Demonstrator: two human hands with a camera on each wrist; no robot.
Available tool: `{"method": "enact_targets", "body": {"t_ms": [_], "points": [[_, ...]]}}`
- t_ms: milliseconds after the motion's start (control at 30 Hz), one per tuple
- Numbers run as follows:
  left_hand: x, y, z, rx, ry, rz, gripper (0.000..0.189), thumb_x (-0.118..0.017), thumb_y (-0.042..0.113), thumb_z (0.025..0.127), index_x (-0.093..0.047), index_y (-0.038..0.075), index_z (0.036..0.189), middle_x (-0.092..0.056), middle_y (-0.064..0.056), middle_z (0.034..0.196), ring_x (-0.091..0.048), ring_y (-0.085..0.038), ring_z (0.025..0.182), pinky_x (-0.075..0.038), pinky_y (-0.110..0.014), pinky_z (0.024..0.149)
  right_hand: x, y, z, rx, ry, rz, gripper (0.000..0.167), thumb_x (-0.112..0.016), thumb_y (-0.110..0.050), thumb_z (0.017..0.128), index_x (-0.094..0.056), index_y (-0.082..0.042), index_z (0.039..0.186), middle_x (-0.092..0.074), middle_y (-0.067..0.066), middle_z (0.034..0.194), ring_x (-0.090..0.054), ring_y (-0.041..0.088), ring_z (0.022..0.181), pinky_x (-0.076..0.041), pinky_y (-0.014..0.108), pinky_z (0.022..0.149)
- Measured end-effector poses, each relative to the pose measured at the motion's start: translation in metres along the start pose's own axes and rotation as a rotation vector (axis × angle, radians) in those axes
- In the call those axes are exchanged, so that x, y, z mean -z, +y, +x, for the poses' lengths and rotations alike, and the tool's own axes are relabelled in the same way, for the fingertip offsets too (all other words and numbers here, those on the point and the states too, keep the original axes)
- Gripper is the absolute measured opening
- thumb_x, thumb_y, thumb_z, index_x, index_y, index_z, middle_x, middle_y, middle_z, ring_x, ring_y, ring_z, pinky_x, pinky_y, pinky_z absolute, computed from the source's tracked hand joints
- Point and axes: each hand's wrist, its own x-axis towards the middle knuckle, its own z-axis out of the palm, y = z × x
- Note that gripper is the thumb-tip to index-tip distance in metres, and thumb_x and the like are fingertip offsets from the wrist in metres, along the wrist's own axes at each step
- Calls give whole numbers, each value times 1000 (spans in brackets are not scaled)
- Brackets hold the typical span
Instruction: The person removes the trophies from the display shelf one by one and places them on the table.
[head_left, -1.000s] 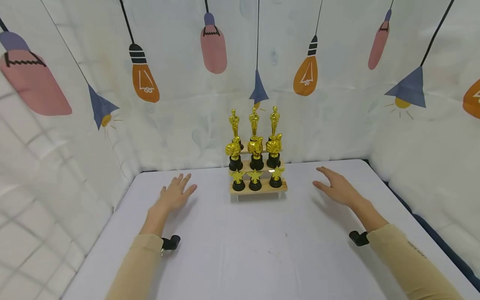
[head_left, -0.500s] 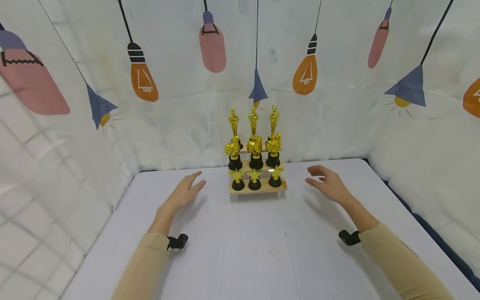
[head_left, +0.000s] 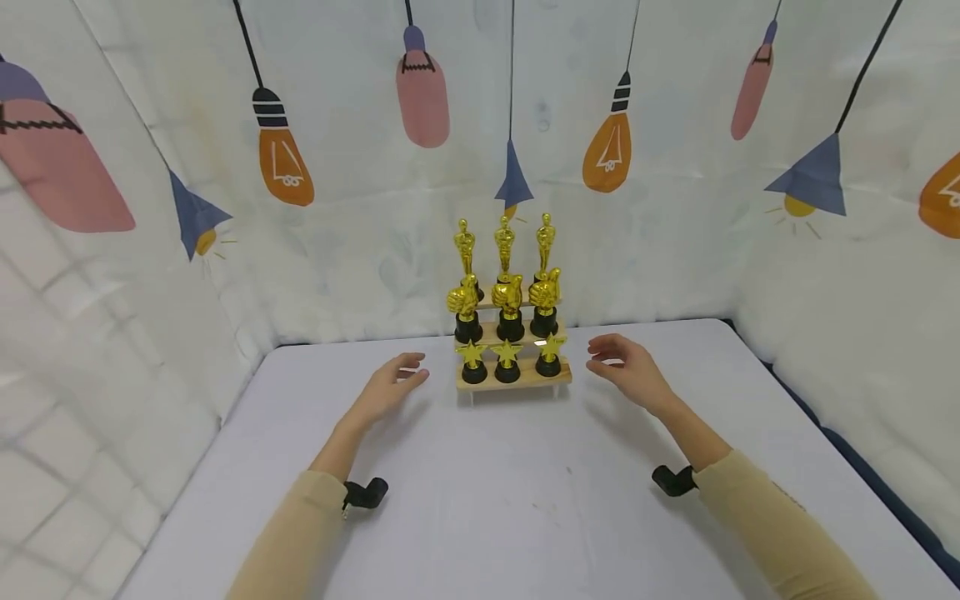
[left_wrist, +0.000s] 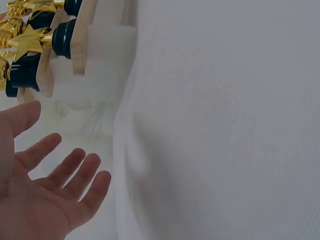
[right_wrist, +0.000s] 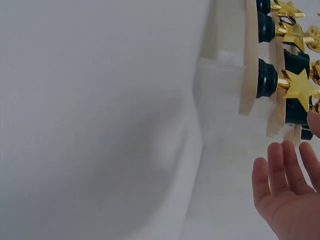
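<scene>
A tiered wooden stand (head_left: 517, 381) stands near the back of the table, holding three rows of gold trophies on black bases. Star trophies (head_left: 507, 352) fill the front step, thumbs-up trophies (head_left: 507, 296) the middle one, and figure trophies (head_left: 505, 242) the top. My left hand (head_left: 390, 387) is held to the left of the stand, fingers apart and loosely bent, touching nothing. On the other side my right hand (head_left: 628, 372) hovers nearer the stand, its fingers relaxed and holding nothing. Both wrist views show a palm facing the stand's side, with the star trophy (left_wrist: 30, 42) at that end close by.
A white cloth covers the table (head_left: 480, 500). Behind it hangs a pale curtain (head_left: 360, 250) printed with lamps and bulbs, which also runs along the left and right sides. Black wrist mounts (head_left: 366, 493) sit at both sleeves.
Both hands have moved inward toward the stand, the left hand to the right and the right hand to the left. Their fingers have bent a little more. The trophies stay in place.
</scene>
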Motion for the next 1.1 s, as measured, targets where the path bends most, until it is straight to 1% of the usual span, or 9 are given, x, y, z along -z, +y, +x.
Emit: {"method": "enact_targets", "body": {"t_ms": [100, 167, 333, 500, 700, 833, 967, 1033, 1100], "points": [[-10, 7, 0, 14, -17, -122, 52, -62, 30, 105, -51, 1, 147, -51, -23, 146, -54, -38, 129, -50, -51, 105, -5, -2, -1, -29, 10, 52, 39, -73, -14, 98, -59, 0, 132, -61, 25, 129, -62, 31, 116, -55, 28, 94], [-15, 11, 1, 22, -34, -205, 50, -62, 25, 105, -50, -1, 147, -50, -24, 145, -55, -37, 128, -54, -47, 101, -8, -3, 0, -43, 17, 72, 38, -73, -12, 98, -59, 0, 132, -61, 26, 130, -61, 31, 116, -54, 21, 90], [-24, 18, 4, 32, -50, -315, 50, -64, 18, 104, -49, -6, 146, -49, -27, 145, -56, -36, 126, -58, -39, 95, -14, -6, 0, -55, 27, 108, 38, -73, -8, 97, -60, 1, 131, -61, 26, 130, -61, 32, 116, -54, 20, 87], [-31, 21, 7, 49, -61, -408, 49, -64, 12, 103, -48, -8, 145, -48, -28, 143, -55, -38, 126, -58, -40, 95, -20, -10, -2, -48, 23, 134, 38, -73, -7, 96, -60, 1, 131, -61, 25, 129, -60, 33, 116, -54, 19, 87], [-38, 24, 9, 49, -72, -491, 49, -65, 7, 101, -49, -9, 144, -48, -28, 141, -57, -36, 122, -59, -40, 94, -28, -12, 0, -17, 20, 170, 38, -72, -1, 96, -58, 7, 131, -60, 28, 128, -60, 38, 117, -54, 17, 86], [-41, 28, 8, 66, -74, -532, 49, -66, 2, 99, -49, -9, 144, -47, -29, 140, -58, -35, 119, -58, -41, 95, -34, -21, 0, -25, 30, 192, 38, -69, 3, 96, -56, 12, 130, -58, 31, 128, -58, 43, 118, -52, 15, 84], [-45, 31, 11, 81, -44, -562, 49, -65, -2, 98, -49, -10, 144, -49, -28, 136, -61, -31, 113, -59, -41, 94, -39, -18, 3, -42, 61, 191, 37, -71, 2, 95, -58, 9, 129, -60, 28, 126, -58, 40, 118, -51, 14, 83], [-48, 27, 14, 84, -29, -575, 49, -66, -3, 98, -50, -10, 143, -50, -27, 133, -62, -28, 109, -60, -39, 92, -41, -10, 5, -45, 77, 190, 38, -73, 0, 95, -59, 8, 129, -61, 25, 126, -59, 38, 117, -51, 15, 84], [-50, 26, 16, 91, -25, -583, 49, -66, -5, 97, -50, -10, 143, -50, -26, 132, -62, -26, 107, -60, -38, 91, -42, -9, 5, -44, 82, 185, 38, -73, 0, 94, -59, 8, 129, -62, 24, 125, -59, 37, 116, -51, 16, 84]]}}
